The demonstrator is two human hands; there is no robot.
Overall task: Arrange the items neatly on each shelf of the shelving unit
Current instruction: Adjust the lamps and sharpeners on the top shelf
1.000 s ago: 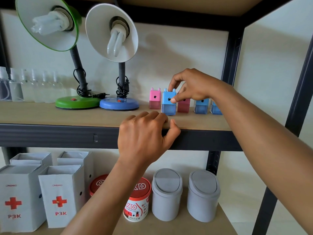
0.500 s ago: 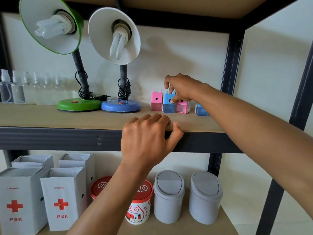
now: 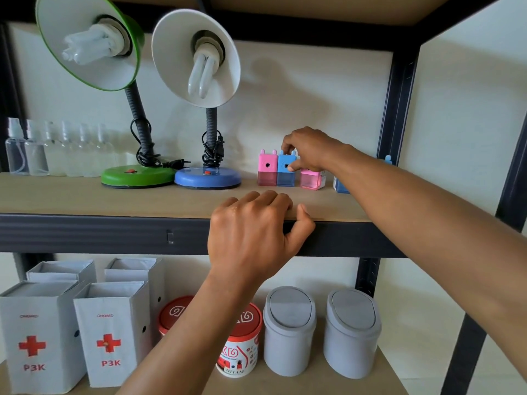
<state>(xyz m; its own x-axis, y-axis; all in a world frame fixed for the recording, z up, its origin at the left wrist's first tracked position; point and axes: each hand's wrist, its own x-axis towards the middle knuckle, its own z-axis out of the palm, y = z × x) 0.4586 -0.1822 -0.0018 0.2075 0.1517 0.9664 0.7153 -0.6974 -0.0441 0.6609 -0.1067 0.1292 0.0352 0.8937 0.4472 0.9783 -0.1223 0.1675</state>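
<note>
Small pencil sharpeners stand in a row at the back of the middle shelf (image 3: 85, 201). A pink sharpener (image 3: 267, 170) is leftmost, with a blue sharpener (image 3: 286, 173) pressed against its right side. My right hand (image 3: 310, 149) pinches that blue one from above, thumb on its front. A second pink sharpener (image 3: 311, 179) sits just right, partly under my hand. Another blue sharpener (image 3: 340, 186) is mostly hidden by my right forearm. My left hand (image 3: 253, 229) grips the shelf's front edge, fingers curled on top.
A green desk lamp (image 3: 137, 175) and a blue-based lamp (image 3: 207, 178) stand left of the sharpeners, clear spray bottles (image 3: 34, 149) at far left. On the lower shelf stand white P3K boxes (image 3: 111, 334), a red-lidded tub (image 3: 242, 346) and two grey bins (image 3: 289, 332).
My right hand has carried the blue sharpener back from the front of the shelf and set it beside the pink one. My left hand stays on the shelf edge.
</note>
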